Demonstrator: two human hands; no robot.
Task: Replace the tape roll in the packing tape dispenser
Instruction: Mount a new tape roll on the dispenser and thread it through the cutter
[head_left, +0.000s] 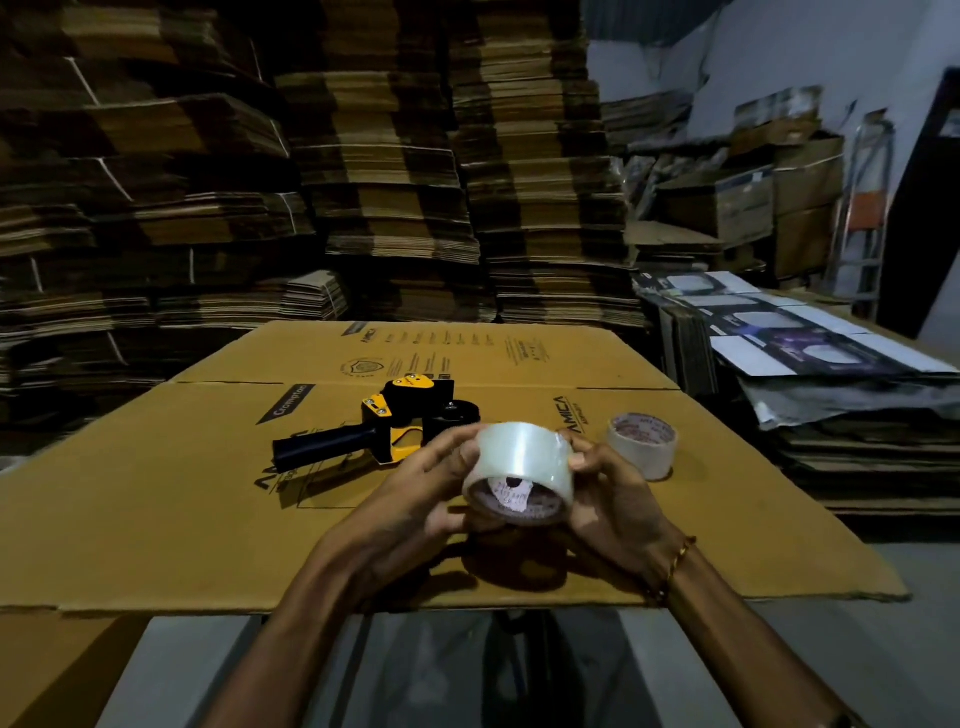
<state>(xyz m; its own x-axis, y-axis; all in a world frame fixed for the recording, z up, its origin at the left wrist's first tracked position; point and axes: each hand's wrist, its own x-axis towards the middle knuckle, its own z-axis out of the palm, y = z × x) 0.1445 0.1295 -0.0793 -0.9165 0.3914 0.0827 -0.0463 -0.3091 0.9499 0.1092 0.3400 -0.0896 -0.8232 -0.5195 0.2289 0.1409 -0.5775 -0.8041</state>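
Centrally, a full roll of clear tape (519, 470) is held up above a flattened cardboard sheet (182, 493), gripped from both sides: the fingers of the left hand (415, 499) are curled round its left edge and the fingers of the right hand (613, 493) are curled round its right edge, with the thumbs pressed near the top. The roll is glossy and translucent, a short wide cylinder, and a white printed paper label is seen inside its core. A thin gold-coloured bracelet (678, 564) is worn on the right wrist. Two rolls are counted in all: the second roll (643, 444), thinner in its winding and showing a pale cardboard core with red print, is stood on the sheet just beyond and to the right of the right hand, apart from it. One tape dispenser (374, 426) is laid on its side on the sheet, behind and to the left of the held roll; it is made of black and yellow plastic, with a long black handle pointing left and a round black hub at its right end, on which no tape is mounted. The sheet is brown, matte and printed with dark lettering. Behind it, tall stacks of flattened brown cartons (363, 182) are piled, and to the right a lower pile of printed white and dark flat boxes (810, 338) is seen.
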